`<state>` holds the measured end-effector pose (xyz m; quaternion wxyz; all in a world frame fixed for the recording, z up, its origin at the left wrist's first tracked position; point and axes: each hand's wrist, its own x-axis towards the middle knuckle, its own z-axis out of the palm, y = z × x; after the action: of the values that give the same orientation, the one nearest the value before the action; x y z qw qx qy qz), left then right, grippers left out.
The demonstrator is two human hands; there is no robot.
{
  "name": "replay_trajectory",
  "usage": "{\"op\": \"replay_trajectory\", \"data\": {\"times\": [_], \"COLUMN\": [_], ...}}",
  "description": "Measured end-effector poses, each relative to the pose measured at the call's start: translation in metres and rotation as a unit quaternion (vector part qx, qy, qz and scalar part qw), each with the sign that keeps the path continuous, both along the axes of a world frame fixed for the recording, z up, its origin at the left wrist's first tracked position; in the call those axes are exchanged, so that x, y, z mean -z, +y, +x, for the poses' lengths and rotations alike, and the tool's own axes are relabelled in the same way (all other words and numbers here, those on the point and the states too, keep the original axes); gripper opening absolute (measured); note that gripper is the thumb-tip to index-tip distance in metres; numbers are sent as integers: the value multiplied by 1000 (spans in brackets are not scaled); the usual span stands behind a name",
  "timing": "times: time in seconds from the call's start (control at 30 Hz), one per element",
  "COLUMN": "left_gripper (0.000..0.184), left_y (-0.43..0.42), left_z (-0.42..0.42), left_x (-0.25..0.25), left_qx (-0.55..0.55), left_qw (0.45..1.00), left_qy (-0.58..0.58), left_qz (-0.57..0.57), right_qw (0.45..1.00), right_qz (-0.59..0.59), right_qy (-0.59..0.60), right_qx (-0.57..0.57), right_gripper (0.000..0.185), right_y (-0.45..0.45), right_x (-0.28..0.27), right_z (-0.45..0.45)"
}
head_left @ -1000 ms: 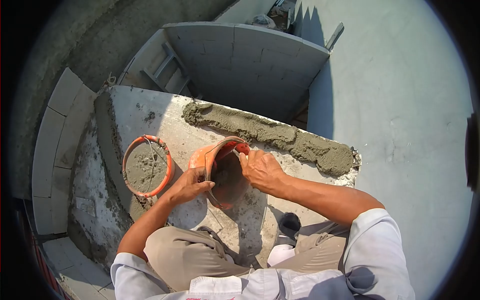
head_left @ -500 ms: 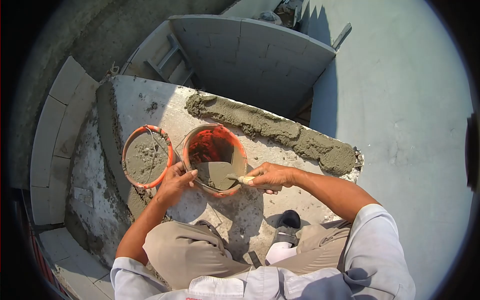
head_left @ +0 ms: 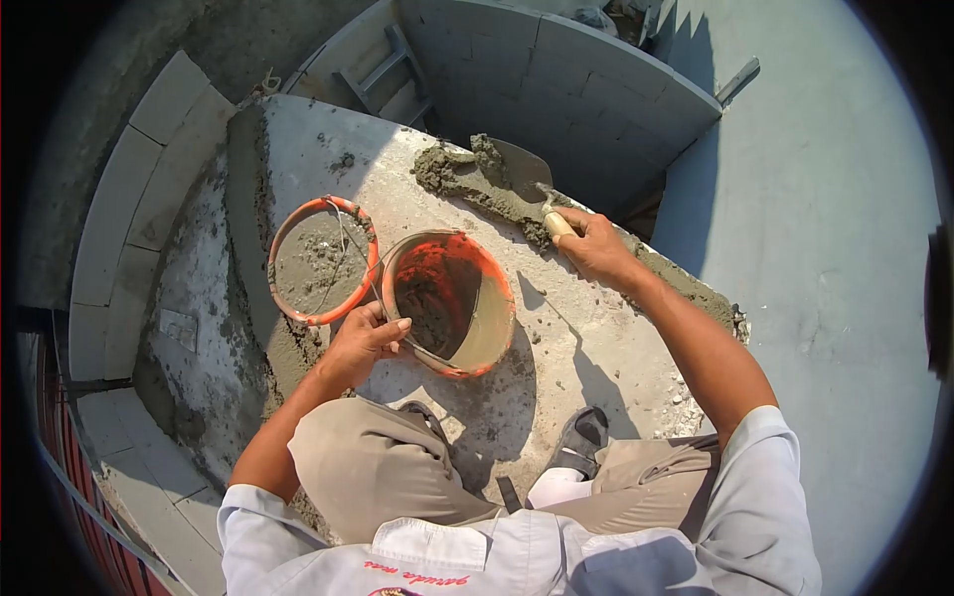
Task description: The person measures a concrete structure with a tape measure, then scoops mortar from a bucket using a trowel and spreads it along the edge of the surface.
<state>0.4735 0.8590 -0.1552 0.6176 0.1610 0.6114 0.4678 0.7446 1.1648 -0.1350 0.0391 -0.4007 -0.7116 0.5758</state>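
Note:
My left hand (head_left: 366, 344) grips the near left rim of an orange bucket (head_left: 497, 343), thumb showing over the edge. That bucket stands upright with some wet mortar low inside. My right hand (head_left: 593, 244) is closed around the pale handle of a trowel (head_left: 520, 168). The trowel's blade is at the strip of grey mortar (head_left: 502, 203) along the slab's far edge, with a lump of mortar beside the blade. To the left of the held bucket is a second orange-rimmed bucket (head_left: 320, 263), nearly full of mortar.
Beyond the slab (head_left: 397, 174) the surface drops off to a recess with a block wall (head_left: 556, 94) and a metal ladder (head_left: 386, 74). A curved row of light blocks (head_left: 117, 214) borders the left. A smooth grey wall (head_left: 815, 248) rises on the right. My feet are on the slab.
The trowel has moved out of the bucket in my right hand and over to the mortar strip. The bucket, earlier tipped, now stands upright, my left hand still on its rim. The view has shifted.

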Motion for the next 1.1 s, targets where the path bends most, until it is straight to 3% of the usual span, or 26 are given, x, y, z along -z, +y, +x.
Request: {"op": "replay_trajectory", "data": {"times": [0.1, 0.2, 0.27, 0.4, 0.5, 0.63, 0.8, 0.93, 1.1], "left_gripper": [27, 27, 28, 37, 29, 24, 28, 28, 28], "left_y": [9, 5, -1, 10, 43, 91, 118, 131, 138], "left_z": [3, -2, -6, -23, -26, -32, -53, -48, -42], "left_x": [-7, -10, -1, -2, -32, -78, -115, -132, -142], "left_qx": [16, 15, 11, -20, -3, 88, 118, 119, 93], "left_qw": [999, 997, 997, 996, 990, 970, 954, 949, 946], "left_qy": [47, 69, 78, 74, 68, 109, 147, 180, 200], "left_qz": [-11, -9, 0, 51, 124, 197, 232, 231, 239], "right_qw": [968, 955, 952, 958, 950, 889, 875, 890, 887], "right_qz": [249, 295, 287, 222, 216, 412, 434, 452, 395], "right_qy": [-36, 37, 100, 79, -69, -111, -79, -42, -102], "right_qx": [-12, -1, -38, -164, -214, -164, -200, -47, -213], "right_gripper": [45, 51, 52, 56, 52, 45, 35, 32, 52], "right_y": [-2, -11, -24, -46, -64, -79, -70, -71, -59], "right_x": [35, 17, -28, -87, -107, -95, -132, -154, -142], "right_z": [-44, -35, -6, 52, 51, 14, 16, 7, 21]}}
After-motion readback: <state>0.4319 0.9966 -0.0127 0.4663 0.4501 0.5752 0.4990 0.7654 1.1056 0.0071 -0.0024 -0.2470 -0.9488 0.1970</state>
